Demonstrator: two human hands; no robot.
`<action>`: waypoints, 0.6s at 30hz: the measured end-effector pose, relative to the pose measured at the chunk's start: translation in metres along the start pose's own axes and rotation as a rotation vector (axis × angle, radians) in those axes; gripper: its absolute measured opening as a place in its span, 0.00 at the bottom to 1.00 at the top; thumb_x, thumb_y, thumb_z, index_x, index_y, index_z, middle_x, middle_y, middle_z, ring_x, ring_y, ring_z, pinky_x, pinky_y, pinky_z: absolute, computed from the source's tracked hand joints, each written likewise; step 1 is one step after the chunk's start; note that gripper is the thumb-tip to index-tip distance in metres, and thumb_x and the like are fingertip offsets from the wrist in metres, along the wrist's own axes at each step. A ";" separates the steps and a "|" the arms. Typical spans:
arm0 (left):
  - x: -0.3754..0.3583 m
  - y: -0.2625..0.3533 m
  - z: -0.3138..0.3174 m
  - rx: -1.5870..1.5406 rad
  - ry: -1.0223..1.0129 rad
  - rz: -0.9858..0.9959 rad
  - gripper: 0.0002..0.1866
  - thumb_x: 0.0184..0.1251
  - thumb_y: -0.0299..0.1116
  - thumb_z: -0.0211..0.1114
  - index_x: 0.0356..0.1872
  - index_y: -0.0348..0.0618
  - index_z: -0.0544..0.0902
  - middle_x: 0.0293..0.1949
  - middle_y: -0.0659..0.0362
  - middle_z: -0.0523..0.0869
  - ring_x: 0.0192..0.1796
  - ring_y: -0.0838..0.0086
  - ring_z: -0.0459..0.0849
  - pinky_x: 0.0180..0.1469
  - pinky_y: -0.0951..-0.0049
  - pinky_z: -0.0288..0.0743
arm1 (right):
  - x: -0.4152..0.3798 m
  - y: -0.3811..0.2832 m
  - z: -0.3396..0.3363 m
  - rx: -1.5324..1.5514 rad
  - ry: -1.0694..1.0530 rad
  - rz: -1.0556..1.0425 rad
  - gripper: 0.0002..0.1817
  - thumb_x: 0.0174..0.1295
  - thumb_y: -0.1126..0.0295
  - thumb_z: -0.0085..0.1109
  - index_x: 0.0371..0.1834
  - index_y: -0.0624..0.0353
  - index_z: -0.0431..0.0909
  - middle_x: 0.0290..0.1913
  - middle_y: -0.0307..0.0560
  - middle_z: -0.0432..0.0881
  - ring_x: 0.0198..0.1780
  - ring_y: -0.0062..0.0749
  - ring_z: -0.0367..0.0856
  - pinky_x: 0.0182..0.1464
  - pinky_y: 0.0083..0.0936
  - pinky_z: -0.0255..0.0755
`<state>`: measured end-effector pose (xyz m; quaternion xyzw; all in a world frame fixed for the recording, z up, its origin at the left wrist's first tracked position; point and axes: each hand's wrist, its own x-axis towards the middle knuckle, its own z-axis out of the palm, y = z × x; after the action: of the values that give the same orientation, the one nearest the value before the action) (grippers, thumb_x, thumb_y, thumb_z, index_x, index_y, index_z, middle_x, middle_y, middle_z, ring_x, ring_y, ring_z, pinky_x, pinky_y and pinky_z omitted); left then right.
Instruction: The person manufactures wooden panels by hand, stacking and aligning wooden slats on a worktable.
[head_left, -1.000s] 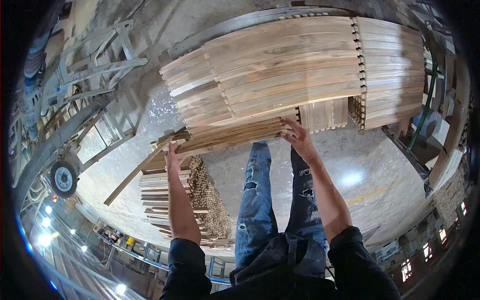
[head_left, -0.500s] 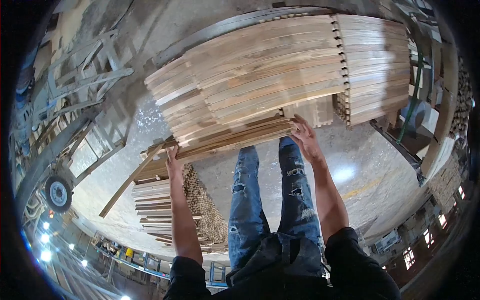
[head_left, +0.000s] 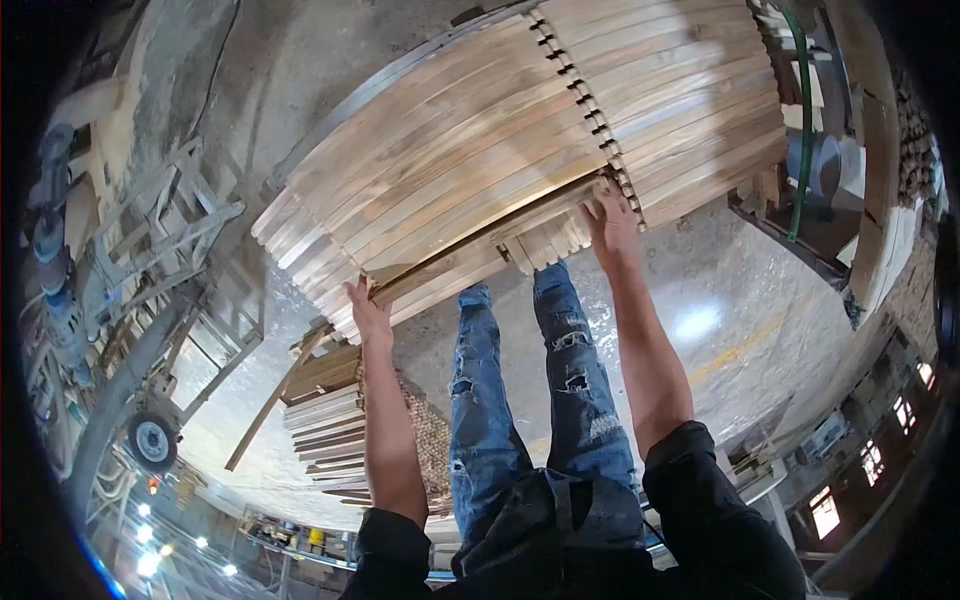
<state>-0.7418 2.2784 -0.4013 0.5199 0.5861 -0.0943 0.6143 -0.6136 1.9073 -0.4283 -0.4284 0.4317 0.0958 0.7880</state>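
A long wooden strip (head_left: 490, 235) lies along the near edge of a wide stack of planks (head_left: 450, 140), one end at each of my hands. My left hand (head_left: 371, 312) has its fingers closed about the left end, thumb and fingertips right at the wood. At the other end, my right hand (head_left: 612, 230) grips the strip near the dark row of gaps between two plank sections. Shorter boards (head_left: 545, 246) show below the strip, just above my knees.
A lower pile of strips (head_left: 325, 430) stands at the left, with a loose slat (head_left: 275, 400) slanting beside it. Farther left are a metal frame (head_left: 215, 215) and a small wheel (head_left: 152, 442). A green hose (head_left: 803, 120) hangs at the right.
Both hands have moved forward with the wood, from in front of the stack to its near edge. The view has turned and shifted right; the stack now sits closer.
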 end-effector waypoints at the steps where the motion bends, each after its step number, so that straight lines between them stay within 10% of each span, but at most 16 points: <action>1: 0.004 -0.001 -0.001 0.015 -0.006 0.001 0.41 0.68 0.68 0.35 0.71 0.47 0.60 0.72 0.52 0.56 0.74 0.58 0.53 0.72 0.49 0.44 | -0.001 0.004 0.001 0.025 0.041 -0.025 0.17 0.60 0.67 0.62 0.51 0.54 0.72 0.52 0.34 0.74 0.50 0.25 0.72 0.56 0.31 0.66; 18: 0.011 -0.001 -0.002 -0.222 -0.028 -0.160 0.46 0.65 0.70 0.38 0.74 0.45 0.46 0.73 0.48 0.51 0.74 0.55 0.50 0.75 0.57 0.37 | -0.016 0.033 0.059 0.138 0.001 0.182 0.31 0.71 0.45 0.39 0.67 0.56 0.60 0.64 0.40 0.65 0.63 0.28 0.63 0.64 0.28 0.56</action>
<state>-0.7406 2.2847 -0.4106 0.3990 0.6237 -0.0846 0.6668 -0.6056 1.9759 -0.4203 -0.3323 0.4748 0.1370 0.8034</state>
